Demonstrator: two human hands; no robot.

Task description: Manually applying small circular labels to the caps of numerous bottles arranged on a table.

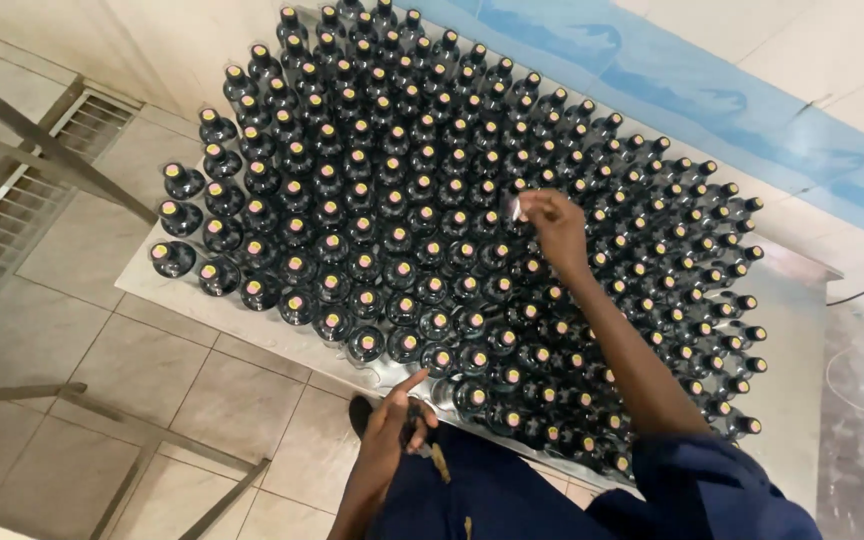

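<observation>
Close under the camera, left hand (pixel 395 425) curls by the table's near edge, fingers half closed on something dark I can't make out. Moving right, upright dark bottles (pixel 352 200) crowd the metal table (pixel 802 330). Right hand (pixel 552 225) reaches farther, pinching a small pale cap (pixel 516 208) just above one bottle neck; forearm hides the bottles beneath.

You have dark, glossy glass bottles (pixel 392 215) on a matt metal table (pixel 792 340); glazed floor tiles (pixel 142 375); a blue cloth sleeve (pixel 712 490).
</observation>
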